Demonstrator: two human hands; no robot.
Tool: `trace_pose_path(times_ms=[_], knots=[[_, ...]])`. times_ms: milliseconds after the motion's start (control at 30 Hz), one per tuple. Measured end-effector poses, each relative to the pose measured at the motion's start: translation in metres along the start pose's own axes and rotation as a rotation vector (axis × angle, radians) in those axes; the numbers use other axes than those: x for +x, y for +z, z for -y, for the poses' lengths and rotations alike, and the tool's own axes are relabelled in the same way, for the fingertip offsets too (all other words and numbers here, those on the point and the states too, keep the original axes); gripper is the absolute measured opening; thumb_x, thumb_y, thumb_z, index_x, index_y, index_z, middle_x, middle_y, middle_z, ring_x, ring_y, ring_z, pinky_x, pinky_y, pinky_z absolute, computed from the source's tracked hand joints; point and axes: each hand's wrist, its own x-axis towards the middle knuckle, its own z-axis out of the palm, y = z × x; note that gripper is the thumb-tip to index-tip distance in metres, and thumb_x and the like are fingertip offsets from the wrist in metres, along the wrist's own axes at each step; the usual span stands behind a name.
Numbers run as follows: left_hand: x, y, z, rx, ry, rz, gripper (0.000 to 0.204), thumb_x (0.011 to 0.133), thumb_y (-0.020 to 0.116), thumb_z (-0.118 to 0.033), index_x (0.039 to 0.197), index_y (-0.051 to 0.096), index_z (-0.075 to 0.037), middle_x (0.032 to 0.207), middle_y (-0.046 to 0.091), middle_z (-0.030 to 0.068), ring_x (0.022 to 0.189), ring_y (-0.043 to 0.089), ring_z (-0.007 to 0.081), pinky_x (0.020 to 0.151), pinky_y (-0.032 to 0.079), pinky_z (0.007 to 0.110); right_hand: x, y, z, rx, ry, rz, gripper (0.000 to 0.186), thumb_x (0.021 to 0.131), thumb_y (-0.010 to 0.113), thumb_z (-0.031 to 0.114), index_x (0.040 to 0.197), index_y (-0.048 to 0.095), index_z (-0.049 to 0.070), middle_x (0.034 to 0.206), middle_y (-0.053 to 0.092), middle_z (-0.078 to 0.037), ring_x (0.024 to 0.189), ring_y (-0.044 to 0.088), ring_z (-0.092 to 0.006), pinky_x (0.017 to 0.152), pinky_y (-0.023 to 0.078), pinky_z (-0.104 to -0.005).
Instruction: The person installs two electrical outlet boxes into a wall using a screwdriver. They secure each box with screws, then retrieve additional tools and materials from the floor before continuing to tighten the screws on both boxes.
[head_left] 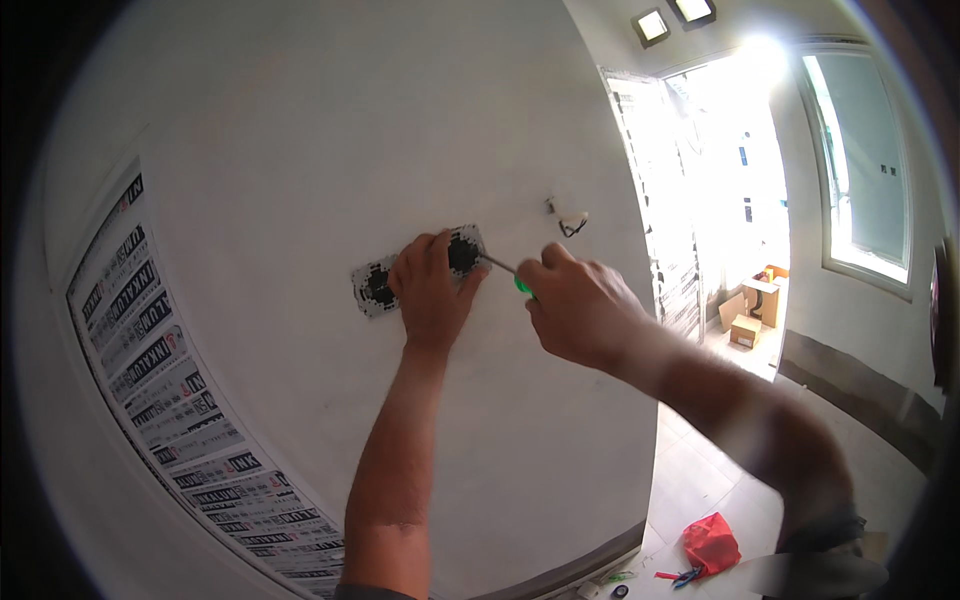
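A grey metal mounting frame (372,288) with two dark round socket inserts lies tilted against the pale wall. My left hand (428,290) covers its middle, with bent fingers on the frame and the thumb at the lower edge of the right insert. In my right hand (585,300) is a screwdriver with a green handle (523,286), gripped in closed fingers. Its thin shaft (499,263) points left, and the tip reaches the right end of the frame beside my left thumb. Exactly what the tip touches is too small to tell.
Wires (572,224) stick out of the wall at the upper right. Printed protective film (180,385) covers a curved strip on the left. Beyond the wall's right edge are a bright doorway, cardboard boxes (745,331) and, on the tiled floor, a red bag (711,545).
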Motion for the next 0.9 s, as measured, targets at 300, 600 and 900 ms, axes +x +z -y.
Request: trace_pose_path(times_ms=[300,600,900], knots=[[0.003,-0.047,-0.005,-0.122,-0.031,-0.041,0.067,0.088,0.083,-0.035,0.143,0.056,-0.006,0.134,0.060,0.0161,0.129,0.053,0.0384,0.108,0.040,0.053,-0.334,0.066,-0.096,0.508,0.512,0.007,0.013,0.089,0.079,0.009,0.101,0.073,0.005,0.081,0.070,-0.008,0.069,0.067,-0.0157,0.061,0.053,-0.0319],[-0.446,-0.167,-0.131,-0.421,-0.821,1.026,0.051,0.091,0.079,-0.032,0.133,0.066,-0.005,0.126,0.069,0.0195,0.118,0.066,0.0395,0.101,0.053,0.049,-0.799,0.049,-0.070,0.488,1.971,0.520,0.024,0.089,0.078,0.027,0.090,0.070,0.004,0.060,0.060,-0.005,0.044,0.055,-0.0181,0.038,0.042,-0.0374],[-0.580,-0.355,-0.257,-0.417,-1.421,1.606,0.047,0.089,0.078,-0.034,0.126,0.072,-0.005,0.120,0.072,0.0226,0.116,0.068,0.0384,0.100,0.054,0.046,-0.843,0.040,-0.070,0.537,1.938,0.654,0.023,0.090,0.076,0.025,0.088,0.069,0.003,0.060,0.058,-0.005,0.044,0.055,-0.0189,0.039,0.042,-0.0381]])
